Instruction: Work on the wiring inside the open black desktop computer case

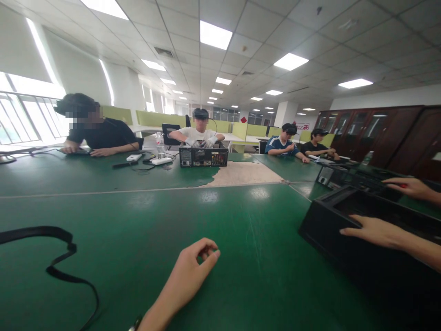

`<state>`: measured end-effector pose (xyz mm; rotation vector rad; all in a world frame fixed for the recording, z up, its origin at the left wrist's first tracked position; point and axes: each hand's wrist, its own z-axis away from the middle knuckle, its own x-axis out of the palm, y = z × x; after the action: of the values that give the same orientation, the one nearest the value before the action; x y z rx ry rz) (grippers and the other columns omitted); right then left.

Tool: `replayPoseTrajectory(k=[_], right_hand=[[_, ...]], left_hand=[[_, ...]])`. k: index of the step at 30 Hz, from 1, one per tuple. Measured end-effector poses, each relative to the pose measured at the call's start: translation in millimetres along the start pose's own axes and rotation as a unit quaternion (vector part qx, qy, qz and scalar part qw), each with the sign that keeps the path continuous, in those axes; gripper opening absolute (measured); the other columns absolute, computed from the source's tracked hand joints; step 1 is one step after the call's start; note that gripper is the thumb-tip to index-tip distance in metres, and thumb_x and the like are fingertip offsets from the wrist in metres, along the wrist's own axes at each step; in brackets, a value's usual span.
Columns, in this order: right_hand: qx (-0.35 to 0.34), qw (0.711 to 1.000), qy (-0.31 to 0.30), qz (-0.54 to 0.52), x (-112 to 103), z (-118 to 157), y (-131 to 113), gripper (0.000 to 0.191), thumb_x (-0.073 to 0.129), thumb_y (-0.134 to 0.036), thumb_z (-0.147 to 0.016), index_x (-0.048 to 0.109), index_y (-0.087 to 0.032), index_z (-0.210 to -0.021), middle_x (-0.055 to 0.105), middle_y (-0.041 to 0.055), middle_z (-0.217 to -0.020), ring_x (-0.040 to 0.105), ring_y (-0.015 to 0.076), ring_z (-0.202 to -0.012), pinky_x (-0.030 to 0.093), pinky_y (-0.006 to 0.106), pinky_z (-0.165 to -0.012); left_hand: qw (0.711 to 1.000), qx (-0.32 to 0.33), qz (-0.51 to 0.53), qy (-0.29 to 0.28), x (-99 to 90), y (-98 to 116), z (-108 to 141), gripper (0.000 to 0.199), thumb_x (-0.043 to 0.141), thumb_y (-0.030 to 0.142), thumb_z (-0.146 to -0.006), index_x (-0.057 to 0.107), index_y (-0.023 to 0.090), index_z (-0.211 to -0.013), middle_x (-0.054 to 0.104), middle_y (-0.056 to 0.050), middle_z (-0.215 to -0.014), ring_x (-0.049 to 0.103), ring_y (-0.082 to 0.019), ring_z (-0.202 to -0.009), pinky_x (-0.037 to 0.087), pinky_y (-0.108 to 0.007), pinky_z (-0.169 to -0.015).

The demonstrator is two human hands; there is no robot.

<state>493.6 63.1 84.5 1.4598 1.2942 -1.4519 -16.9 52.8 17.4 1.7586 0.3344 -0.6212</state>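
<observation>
While my left hand [193, 269] is loosely curled, thumb near fingertips, over the green tabletop [144, 239], the black box-shaped open case [320, 216] stands at two o'clock, a bare hand [379, 231] over its rim, thumb apart; whether that's my right, I cannot tell. At eleven, the clear plastic bottle's [160, 147] reddish label is too small to read.

Strap [34, 233] left of computer case [347, 250]

Above the glossy green bench [138, 239] spreads a pale tiled ceiling [179, 27] with bright rectangular light panels [215, 35], behind the bench stand lime-green partitions [155, 117], beyond its left a glaring railed window [31, 86], beyond its right dark reddish-brown wooden cabinets [374, 135].
</observation>
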Motion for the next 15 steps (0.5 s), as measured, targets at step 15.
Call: replayPoseTrajectory(k=[15], right_hand=[[-0.355,0.911,-0.194,-0.085,18,74,-244,0.024,0.055,-0.037,-0.083,0.071,-0.02,-0.091,0.071,0.0039,-0.086,0.064,0.0188,-0.078,0.045,0.027,-0.07]], left_hand=[[0.973,0.057,-0.13,-0.184,-87.5,61,54,0.035,0.055,0.045,-0.082,0.063,0.041,-0.115,0.05,0.004,-0.137,0.035,-0.03,-0.128,0.01,-0.044,-0.112]])
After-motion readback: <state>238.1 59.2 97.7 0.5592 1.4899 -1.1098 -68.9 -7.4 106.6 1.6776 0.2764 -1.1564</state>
